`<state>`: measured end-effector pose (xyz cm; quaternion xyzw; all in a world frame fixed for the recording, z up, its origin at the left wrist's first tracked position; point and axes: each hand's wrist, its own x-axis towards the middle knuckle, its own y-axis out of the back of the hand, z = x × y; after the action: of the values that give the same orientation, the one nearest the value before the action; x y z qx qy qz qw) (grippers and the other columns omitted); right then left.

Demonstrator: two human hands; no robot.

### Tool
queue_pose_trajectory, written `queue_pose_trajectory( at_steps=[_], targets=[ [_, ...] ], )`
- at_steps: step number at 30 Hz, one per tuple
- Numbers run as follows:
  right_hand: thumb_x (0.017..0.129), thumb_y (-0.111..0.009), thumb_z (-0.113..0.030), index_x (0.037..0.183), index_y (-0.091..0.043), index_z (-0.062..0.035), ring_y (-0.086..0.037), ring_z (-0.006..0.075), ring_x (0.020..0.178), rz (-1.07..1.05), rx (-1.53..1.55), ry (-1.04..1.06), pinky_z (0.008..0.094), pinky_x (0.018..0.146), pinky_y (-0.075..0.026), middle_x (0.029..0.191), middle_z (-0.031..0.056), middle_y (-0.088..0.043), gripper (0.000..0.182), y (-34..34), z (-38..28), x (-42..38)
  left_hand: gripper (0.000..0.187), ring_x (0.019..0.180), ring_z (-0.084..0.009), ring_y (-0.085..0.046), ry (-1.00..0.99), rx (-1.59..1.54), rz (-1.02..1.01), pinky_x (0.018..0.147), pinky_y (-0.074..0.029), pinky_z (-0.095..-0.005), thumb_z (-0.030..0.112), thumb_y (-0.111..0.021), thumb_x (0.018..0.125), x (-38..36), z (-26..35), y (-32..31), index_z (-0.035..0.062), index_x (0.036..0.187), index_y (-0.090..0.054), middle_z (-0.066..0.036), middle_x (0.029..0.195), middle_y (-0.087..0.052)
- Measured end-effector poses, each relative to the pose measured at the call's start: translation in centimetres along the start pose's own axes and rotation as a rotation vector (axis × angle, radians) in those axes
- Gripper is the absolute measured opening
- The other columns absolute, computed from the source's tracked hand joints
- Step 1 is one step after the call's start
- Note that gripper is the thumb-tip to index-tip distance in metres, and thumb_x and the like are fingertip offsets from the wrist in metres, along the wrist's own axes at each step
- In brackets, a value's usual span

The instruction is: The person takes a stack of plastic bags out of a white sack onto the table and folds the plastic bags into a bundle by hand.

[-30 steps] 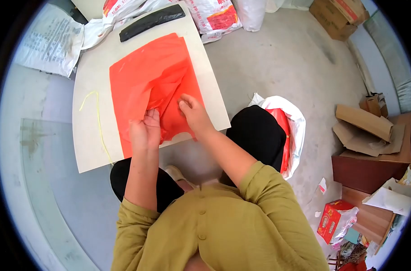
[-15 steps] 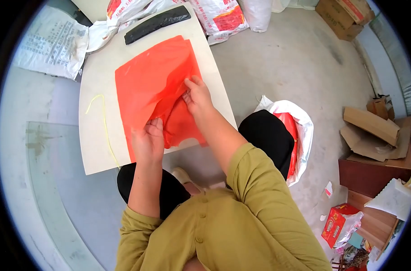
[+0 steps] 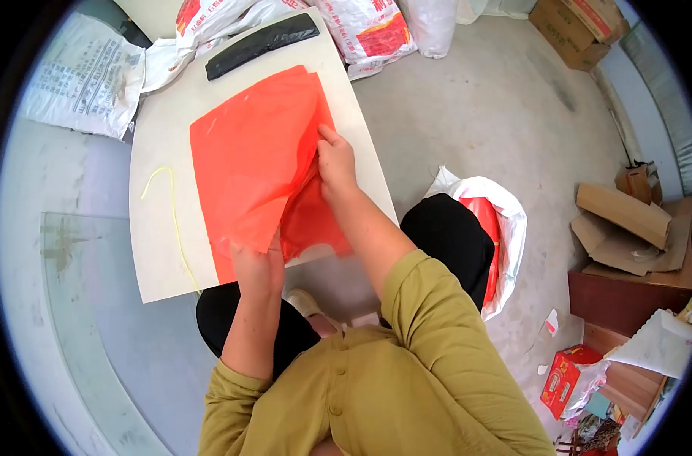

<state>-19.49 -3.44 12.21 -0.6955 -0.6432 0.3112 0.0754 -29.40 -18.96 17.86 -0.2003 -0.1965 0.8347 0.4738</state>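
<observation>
A thin red plastic bag (image 3: 247,152) lies spread over the pale tabletop (image 3: 159,251), its near edge lifted in folds. My left hand (image 3: 258,266) grips that near edge at the table's front, its fingertips partly hidden by the plastic. On the right side, my right hand (image 3: 337,163) pinches the bag's edge between thumb and fingers. Between the two hands the plastic bunches up, and a lower layer with a curved cut-out shows beneath. A yellow string (image 3: 174,213) lies to the left of the bag, and a folded black plastic bundle (image 3: 262,45) rests at the far end.
An open white sack (image 3: 513,220) with red plastic inside stands by my right knee. Printed sacks (image 3: 365,34) crowd the table's far side, with another white sack (image 3: 87,76) at left. Cardboard boxes (image 3: 627,228) and a red carton (image 3: 570,380) sit at right.
My left hand has moved slightly down and right, pulling the near edge over. The upper layer now covers more of the fold, and the right hand's fingers have closed in on the edge.
</observation>
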Motion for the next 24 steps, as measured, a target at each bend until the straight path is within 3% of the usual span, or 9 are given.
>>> queue_pose_trajectory(
  at_steps=[2, 4, 6, 8, 11, 12, 15, 18, 24],
  targets=[
    [0.097, -0.045, 0.002, 0.154, -0.046, 0.0108, -0.06, 0.0276, 0.134, -0.008, -0.019, 0.025, 0.0359, 0.111, -0.049, 0.149, 0.0222, -0.06, 0.057, 0.2, 0.8, 0.8, 0.024, 0.111, -0.0196, -0.065, -0.039, 0.015, -0.024, 0.097, -0.055, -0.0346, 0.013, -0.059, 0.103, -0.4, 0.0, -0.5, 0.0018, 0.124, -0.065, -0.006, 0.121, -0.068],
    [0.098, -0.047, 0.002, 0.154, -0.046, 0.0111, -0.06, 0.0278, 0.135, -0.038, 0.004, 0.013, 0.036, 0.111, -0.05, 0.149, 0.0227, -0.06, 0.057, 0.5, 1.2, 1.0, 0.019, 0.099, -0.0167, -0.065, -0.24, 0.691, -0.104, 0.086, -0.054, -0.0317, 0.008, -0.061, 0.1, -0.7, -1.0, 1.3, 0.0, 0.116, -0.068, -0.005, 0.11, -0.07],
    [0.099, -0.049, -0.001, 0.154, -0.044, 0.0109, -0.06, 0.028, 0.135, -0.088, 0.069, -0.035, 0.0367, 0.11, -0.05, 0.15, 0.0233, -0.058, 0.057, 1.5, 0.7, 1.0, 0.015, 0.089, -0.0141, -0.064, -0.248, 0.835, -0.153, 0.077, -0.052, -0.0296, 0.004, -0.061, 0.097, -0.9, -1.9, 2.1, -0.0015, 0.109, -0.069, -0.003, 0.1, -0.07],
    [0.1, -0.053, -0.003, 0.156, -0.042, 0.0101, -0.06, 0.0281, 0.134, -0.055, 0.022, -0.051, 0.0374, 0.109, -0.051, 0.152, 0.0241, -0.055, 0.058, 2.6, 0.5, 1.1, 0.012, 0.082, -0.0118, -0.062, -0.073, 0.44, -0.163, 0.071, -0.049, -0.0282, 0.001, -0.061, 0.095, -1.7, -3.0, 1.6, -0.0027, 0.101, -0.07, -0.001, 0.091, -0.07],
    [0.105, -0.064, -0.02, 0.158, -0.039, 0.0066, -0.063, 0.0262, 0.128, -0.054, -0.032, -0.092, 0.0373, 0.104, -0.054, 0.15, 0.0204, -0.057, 0.065, 4.7, 0.1, -0.1, 0.013, 0.084, -0.0101, -0.062, 0.047, 0.477, -0.242, 0.071, -0.049, -0.0274, 0.003, -0.059, 0.097, -2.2, -5.5, 3.0, -0.0021, 0.094, -0.07, 0.0, 0.09, -0.068],
    [0.105, -0.064, -0.022, 0.159, -0.039, 0.0049, -0.062, 0.0259, 0.13, -0.077, -0.017, -0.126, 0.0376, 0.105, -0.053, 0.15, 0.0204, -0.057, 0.065, 5.6, 0.1, -0.3, 0.01, 0.08, -0.0174, -0.067, 0.007, 0.622, -0.287, 0.07, -0.053, -0.0335, 0.002, -0.062, 0.093, -2.0, -6.8, 4.1, -0.0012, 0.095, -0.071, -0.002, 0.088, -0.071],
    [0.106, -0.064, -0.025, 0.162, -0.037, -0.0013, -0.059, 0.0251, 0.133, -0.12, -0.171, -0.125, 0.0378, 0.108, -0.05, 0.151, 0.0199, -0.055, 0.066, 9.0, 1.3, 0.0, 0.013, 0.095, -0.0296, -0.072, -0.035, 1.706, -0.866, 0.083, -0.058, -0.0434, 0.003, -0.068, 0.088, -0.6, -6.0, 2.5, 0.0015, 0.099, -0.073, -0.008, 0.101, -0.075],
    [0.107, -0.063, -0.026, 0.164, -0.034, -0.0061, -0.058, 0.0244, 0.133, -0.169, -0.348, -0.104, 0.0373, 0.109, -0.049, 0.151, 0.019, -0.055, 0.067, 11.0, 1.1, -0.5, 0.039, 0.127, -0.0371, -0.064, -0.882, 1.486, -1.095, 0.111, -0.049, -0.0486, 0.014, -0.076, 0.085, -0.8, -6.2, 1.9, 0.0106, 0.123, -0.073, -0.011, 0.137, -0.068],
    [0.103, -0.061, -0.01, 0.165, -0.034, -0.0058, -0.06, 0.0226, 0.126, -0.357, -0.736, 0.098, 0.0372, 0.108, -0.049, 0.15, 0.0172, -0.056, 0.067, 12.9, 0.5, -3.2, 0.056, 0.149, -0.0349, -0.045, -0.727, 1.789, -1.053, 0.123, -0.036, -0.0532, 0.016, -0.075, 0.09, -1.8, -3.6, 5.8, 0.0161, 0.144, -0.061, -0.015, 0.159, -0.05]
  ],
)
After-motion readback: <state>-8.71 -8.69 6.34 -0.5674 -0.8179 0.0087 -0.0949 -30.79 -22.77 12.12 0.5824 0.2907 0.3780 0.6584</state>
